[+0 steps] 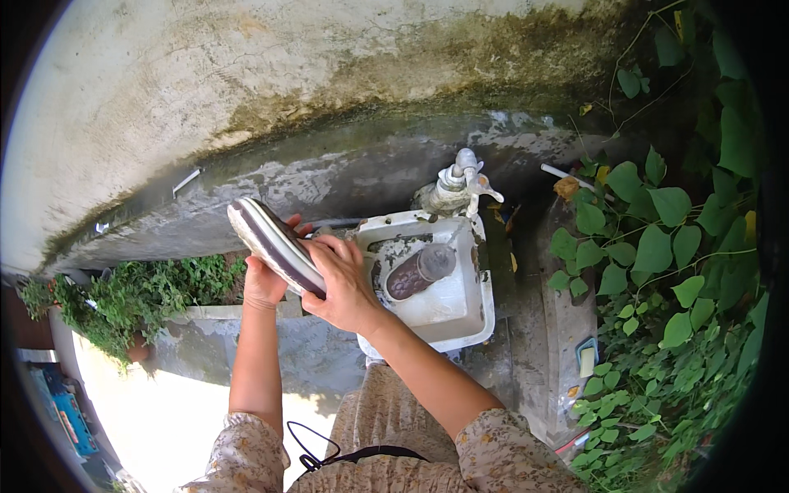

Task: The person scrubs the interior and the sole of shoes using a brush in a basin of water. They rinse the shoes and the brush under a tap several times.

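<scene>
A dark shoe with a pale sole edge is held up to the left of a white sink, tilted. My left hand grips it from beneath and behind, with some fingertips showing past its far side. My right hand closes on its near end, thumb below and fingers on top. In the white sink lies a second dark shoe, its grey end toward the tap. A metal tap stands at the sink's back edge; no running water can be made out.
A stained wall rises behind the sink. Leafy vines hang at the right, near a soap bar in a blue dish on a concrete ledge. Green plants grow at the left. A white pipe sticks out near the vines.
</scene>
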Action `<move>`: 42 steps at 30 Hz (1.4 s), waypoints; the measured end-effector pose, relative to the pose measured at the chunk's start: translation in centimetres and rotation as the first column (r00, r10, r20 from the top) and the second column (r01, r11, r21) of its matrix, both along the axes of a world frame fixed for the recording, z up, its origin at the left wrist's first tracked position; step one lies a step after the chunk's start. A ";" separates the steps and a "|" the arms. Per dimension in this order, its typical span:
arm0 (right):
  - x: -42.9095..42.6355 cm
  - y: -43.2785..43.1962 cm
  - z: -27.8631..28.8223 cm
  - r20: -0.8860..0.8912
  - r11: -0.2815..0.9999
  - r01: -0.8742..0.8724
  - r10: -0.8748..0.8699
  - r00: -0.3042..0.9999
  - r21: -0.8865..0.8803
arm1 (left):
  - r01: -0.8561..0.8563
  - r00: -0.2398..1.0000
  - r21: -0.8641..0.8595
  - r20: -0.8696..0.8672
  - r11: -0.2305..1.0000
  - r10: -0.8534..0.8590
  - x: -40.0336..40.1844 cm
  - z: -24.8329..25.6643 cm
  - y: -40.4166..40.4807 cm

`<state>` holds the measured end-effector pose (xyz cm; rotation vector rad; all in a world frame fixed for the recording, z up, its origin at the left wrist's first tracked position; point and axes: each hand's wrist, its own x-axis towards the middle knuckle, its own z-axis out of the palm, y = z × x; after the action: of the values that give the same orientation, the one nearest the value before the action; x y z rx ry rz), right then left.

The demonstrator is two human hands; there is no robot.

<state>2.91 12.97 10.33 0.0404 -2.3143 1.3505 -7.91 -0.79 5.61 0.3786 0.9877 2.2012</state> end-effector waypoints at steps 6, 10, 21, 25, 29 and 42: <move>0.8 -3.3 2.2 -0.122 0.924 0.323 -0.351 0.928 -0.203 | -0.072 0.983 -0.058 -0.174 0.996 0.061 1.7 3.6 1.2; 0.2 -1.8 0.4 -0.209 0.899 0.337 -0.400 0.893 -0.280 | -0.051 0.906 -0.207 -0.422 0.977 -0.042 1.0 2.9 1.1; 0.5 0.2 0.0 -0.263 0.877 0.305 -0.414 0.871 -0.370 | -0.101 0.980 -0.306 -0.194 0.947 0.042 1.4 0.9 0.2; 0.6 1.7 -0.3 -0.239 0.885 0.332 -0.417 0.877 -0.326 | -0.076 0.934 -0.347 -0.352 0.935 -0.055 1.8 -0.3 0.8; 0.6 1.0 -0.6 -0.061 0.818 0.362 -0.432 0.900 -0.447 | -0.137 0.959 -0.358 -0.281 0.924 0.034 4.1 -1.9 1.4; 1.6 1.0 -1.9 -0.015 0.883 0.339 -0.363 0.932 -0.325 | -0.304 0.953 -0.200 -0.074 0.931 0.295 2.2 -1.1 2.8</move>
<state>4.53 14.00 8.42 -0.4053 -1.8963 1.4767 -5.75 2.05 4.55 0.1863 1.3640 2.3330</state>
